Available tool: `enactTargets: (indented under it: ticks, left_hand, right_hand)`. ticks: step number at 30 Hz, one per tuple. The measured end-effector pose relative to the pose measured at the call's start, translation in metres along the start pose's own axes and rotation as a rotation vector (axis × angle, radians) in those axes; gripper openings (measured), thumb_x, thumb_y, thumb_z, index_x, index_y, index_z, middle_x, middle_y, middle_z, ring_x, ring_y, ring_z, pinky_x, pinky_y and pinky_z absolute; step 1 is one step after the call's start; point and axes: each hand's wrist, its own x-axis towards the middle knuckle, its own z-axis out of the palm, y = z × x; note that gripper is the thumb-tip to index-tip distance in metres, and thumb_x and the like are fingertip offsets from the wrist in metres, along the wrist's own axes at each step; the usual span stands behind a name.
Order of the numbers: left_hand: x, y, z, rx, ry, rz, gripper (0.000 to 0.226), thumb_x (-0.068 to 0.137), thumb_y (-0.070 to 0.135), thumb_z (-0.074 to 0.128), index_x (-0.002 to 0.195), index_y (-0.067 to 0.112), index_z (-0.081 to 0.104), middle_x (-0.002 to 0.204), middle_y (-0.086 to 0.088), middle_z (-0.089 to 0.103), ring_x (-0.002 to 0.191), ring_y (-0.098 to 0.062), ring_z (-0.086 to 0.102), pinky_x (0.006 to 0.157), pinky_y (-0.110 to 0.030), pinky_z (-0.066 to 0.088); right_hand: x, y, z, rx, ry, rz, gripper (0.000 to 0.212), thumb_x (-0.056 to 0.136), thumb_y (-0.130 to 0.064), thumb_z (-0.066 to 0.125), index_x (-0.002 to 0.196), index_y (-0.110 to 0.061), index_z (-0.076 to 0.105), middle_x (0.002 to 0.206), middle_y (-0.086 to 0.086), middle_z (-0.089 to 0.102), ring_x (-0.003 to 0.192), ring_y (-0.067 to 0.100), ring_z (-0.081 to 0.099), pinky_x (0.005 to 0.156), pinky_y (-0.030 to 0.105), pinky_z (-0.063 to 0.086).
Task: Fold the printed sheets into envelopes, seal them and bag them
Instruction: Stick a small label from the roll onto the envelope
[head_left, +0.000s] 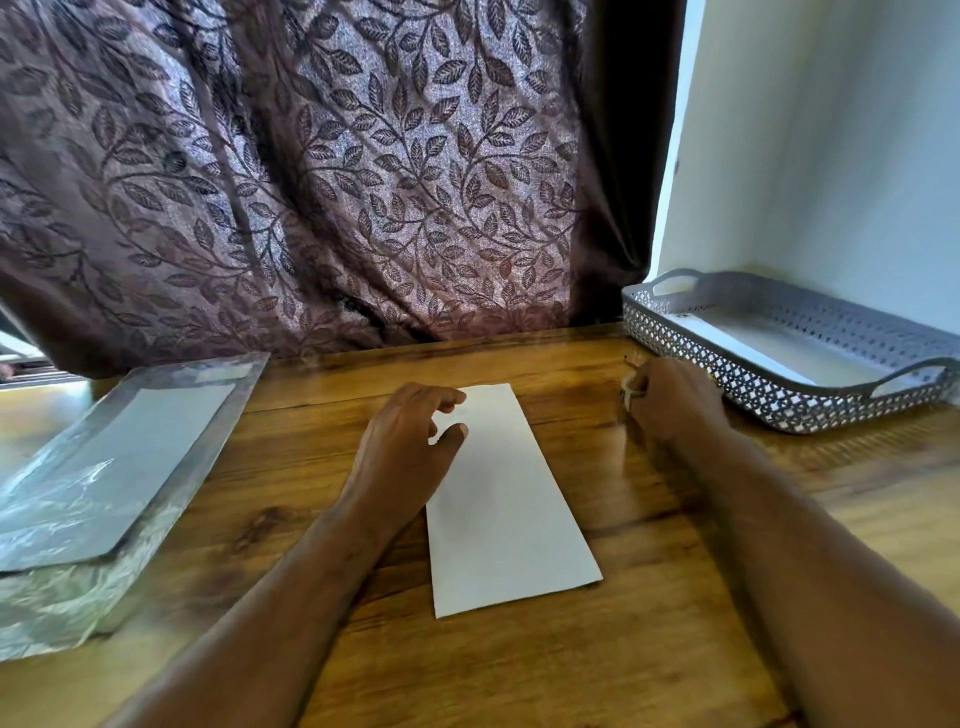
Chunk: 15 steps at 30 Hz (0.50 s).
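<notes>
A long white folded sheet (506, 499) lies lengthwise on the wooden table (623, 649), in the middle. My left hand (410, 436) rests over its far left corner, fingers curled and apart, holding nothing. My right hand (670, 397) sits to the right of the sheet, closed around a small whitish object (629, 387) with a thin tip sticking up; what it is cannot be told. A stack of clear plastic bags (104, 467) with white sheets inside lies at the left.
A grey perforated tray (769, 400) with handles stands at the back right and holds white paper. A leaf-patterned curtain (322, 171) hangs behind the table. A white wall (831, 156) rises at the right.
</notes>
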Motion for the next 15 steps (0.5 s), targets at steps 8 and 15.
enactTargets:
  ticks: [8,15]
  left_hand:
    - [0.002,0.003,-0.005,-0.322,0.056,-0.080,0.026,0.094,0.031,0.067,0.120,0.024,0.069,0.106,0.015,0.071,0.091,0.003,0.064,0.077,-0.023,0.059]
    - [0.003,0.005,-0.006,-0.398,-0.002,-0.021,0.038,0.089,0.025,0.074,0.126,0.022,0.067,0.115,0.013,0.071,0.102,0.002,0.066,0.079,-0.014,0.055]
  right_hand:
    - [-0.028,-0.054,0.003,0.901,-0.332,-0.289,0.019,0.076,-0.002,0.084,0.090,-0.013,0.075,0.091,0.004,0.078,0.081,0.007,0.069,0.078,0.026,0.055]
    - [-0.038,-0.072,0.016,0.960,-0.422,-0.474,0.020,0.076,0.000,0.082,0.094,-0.006,0.076,0.097,0.006,0.078,0.096,0.028,0.073,0.089,0.038,0.059]
